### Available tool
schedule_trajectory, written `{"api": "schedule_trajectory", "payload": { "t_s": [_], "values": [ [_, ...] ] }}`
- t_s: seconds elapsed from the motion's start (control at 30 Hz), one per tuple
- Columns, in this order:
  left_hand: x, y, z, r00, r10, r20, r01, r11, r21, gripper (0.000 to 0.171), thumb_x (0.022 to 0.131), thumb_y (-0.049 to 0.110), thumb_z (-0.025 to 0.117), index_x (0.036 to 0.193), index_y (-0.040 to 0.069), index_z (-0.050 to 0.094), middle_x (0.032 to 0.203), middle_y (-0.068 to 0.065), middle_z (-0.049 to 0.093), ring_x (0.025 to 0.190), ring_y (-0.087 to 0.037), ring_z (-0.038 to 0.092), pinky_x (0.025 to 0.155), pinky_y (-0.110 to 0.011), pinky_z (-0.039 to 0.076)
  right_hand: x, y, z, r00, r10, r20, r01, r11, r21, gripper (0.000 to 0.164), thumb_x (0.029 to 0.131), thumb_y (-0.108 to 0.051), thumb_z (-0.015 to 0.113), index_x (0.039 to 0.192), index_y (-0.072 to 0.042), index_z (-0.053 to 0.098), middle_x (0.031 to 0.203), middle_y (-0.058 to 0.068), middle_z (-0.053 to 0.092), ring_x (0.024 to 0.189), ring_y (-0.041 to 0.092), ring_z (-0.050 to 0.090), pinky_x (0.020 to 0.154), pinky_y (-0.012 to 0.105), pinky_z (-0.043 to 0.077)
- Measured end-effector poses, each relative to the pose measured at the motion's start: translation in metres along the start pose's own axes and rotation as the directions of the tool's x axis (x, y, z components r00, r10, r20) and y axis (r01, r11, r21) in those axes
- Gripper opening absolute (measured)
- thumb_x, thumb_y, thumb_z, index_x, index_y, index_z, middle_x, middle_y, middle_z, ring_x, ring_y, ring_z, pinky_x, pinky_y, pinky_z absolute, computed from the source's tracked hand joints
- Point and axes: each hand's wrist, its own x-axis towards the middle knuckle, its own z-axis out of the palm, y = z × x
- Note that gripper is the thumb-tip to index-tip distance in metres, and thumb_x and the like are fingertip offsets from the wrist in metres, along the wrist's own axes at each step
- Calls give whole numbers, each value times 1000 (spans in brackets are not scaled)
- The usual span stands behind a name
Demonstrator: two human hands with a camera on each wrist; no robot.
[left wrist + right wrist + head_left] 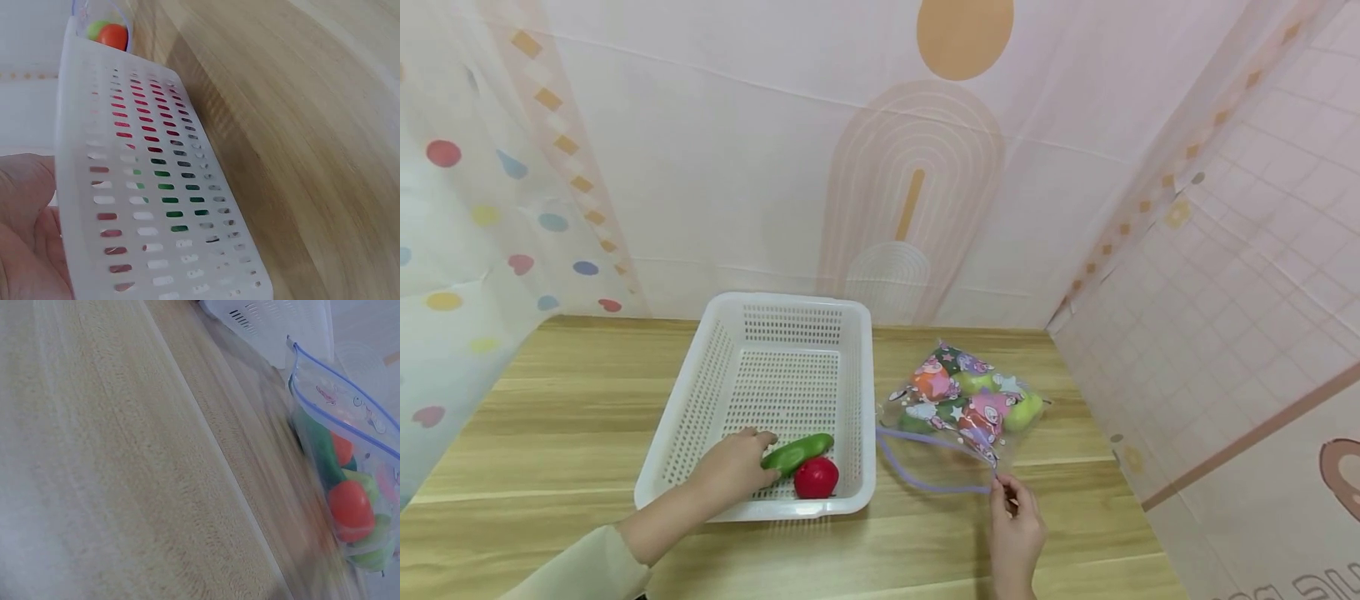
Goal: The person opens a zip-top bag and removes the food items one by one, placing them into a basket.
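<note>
In the head view my left hand [736,464] reaches over the near left rim into a white perforated basket [867,392]. Its thumb and fingers hold the left end of a long, smooth green vegetable [799,453]. Touching that is a red round fruit or vegetable [817,478] in the near right corner; its exact kind is unclear. My right hand [1018,533] pinches the near right corner of a clear printed zip bag [917,433], whose purple-edged mouth gapes. Inside the bag lie red, orange and green produce pieces, including a red round one [351,511].
The basket and bag stand side by side on a wood-grain table [572,392]. A pale patterned sheet [737,167] hangs behind the table, with more sheeting at both sides. The basket's raised walls surround the left hand's work.
</note>
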Motion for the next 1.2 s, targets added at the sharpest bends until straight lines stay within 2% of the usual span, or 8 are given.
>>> {"api": "schedule_trajectory", "payload": {
  "t_s": [0.13, 0.23, 0.4, 0.6, 0.8, 1.03, 1.13, 1.2],
  "values": [
    [-4, 8, -1, 999, 24, -25, -24, 1000, -14, 39, 72, 19, 76, 105, -1, 65, 86, -10, 62, 69, -17, 55, 57, -33, 50, 0, -1, 0, 1000, 12, 0, -12, 1000, 10, 11, 73, 14, 68, 81, 7, 65, 75, 14, 63, 72, -8, 49, 61, 4, 44],
    [-6, 15, 0, 998, 38, -57, -39, 999, -25, 36, 73, 17, 76, 103, 0, 66, 82, -7, 60, 66, -14, 51, 56, -30, 49, 0, -1, -1, 1000, 23, 2, -23, 1000, 15, 10, 74, 14, 68, 81, 7, 65, 75, 14, 63, 72, -9, 49, 61, 3, 43],
    [-7, 26, 3, 993, 65, -102, -67, 998, -14, 38, 73, 16, 75, 106, -1, 65, 85, -9, 61, 68, -16, 52, 58, -31, 49, 0, -2, -1, 1000, 30, 1, -30, 999, 10, 10, 74, 14, 68, 81, 7, 65, 75, 14, 63, 72, -9, 49, 62, 4, 43],
    [-10, 42, 3, 988, 87, -128, -88, 996, 2, 42, 74, 23, 75, 109, 2, 64, 98, -12, 63, 86, -26, 60, 70, -41, 53, 0, -2, -1, 999, 38, 0, -38, 999, 5, 10, 74, 13, 68, 81, 7, 66, 75, 14, 63, 72, -9, 49, 62, 3, 43],
    [-12, 57, 3, 974, 122, -192, -130, 991, -30, 37, 72, 23, 78, 100, 4, 64, 94, -7, 62, 82, -20, 58, 66, -31, 53, 1, -4, -1, 999, 39, 1, -39, 999, 7, 10, 74, 14, 68, 80, 7, 66, 75, 13, 63, 71, -8, 49, 62, 3, 43],
    [-14, 73, 5, 951, 176, -256, -194, 980, -46, 43, 69, 20, 79, 105, 3, 63, 102, -9, 62, 88, -23, 59, 63, -29, 54, 0, -5, -2, 999, 47, 6, -47, 999, 11, 9, 75, 13, 68, 81, 7, 66, 75, 14, 63, 72, -10, 48, 62, 3, 43],
    [-12, 81, 7, 942, 200, -270, -228, 971, -76, 44, 70, 21, 78, 107, 4, 63, 104, -8, 62, 93, -25, 60, 73, -33, 53, 0, -5, -2, 999, 49, 3, -49, 999, 9, 9, 75, 13, 68, 81, 7, 65, 75, 13, 63, 72, -10, 48, 62, 3, 42],
    [-11, 86, 8, 943, 200, -266, -236, 965, -111, 44, 72, 22, 78, 109, 4, 62, 107, -7, 61, 100, -27, 59, 80, -37, 52, 0, -4, -2, 999, 38, 0, -38, 999, 8, 9, 74, 13, 68, 81, 7, 65, 75, 14, 63, 72, -10, 48, 62, 3, 43]
  ]
}}
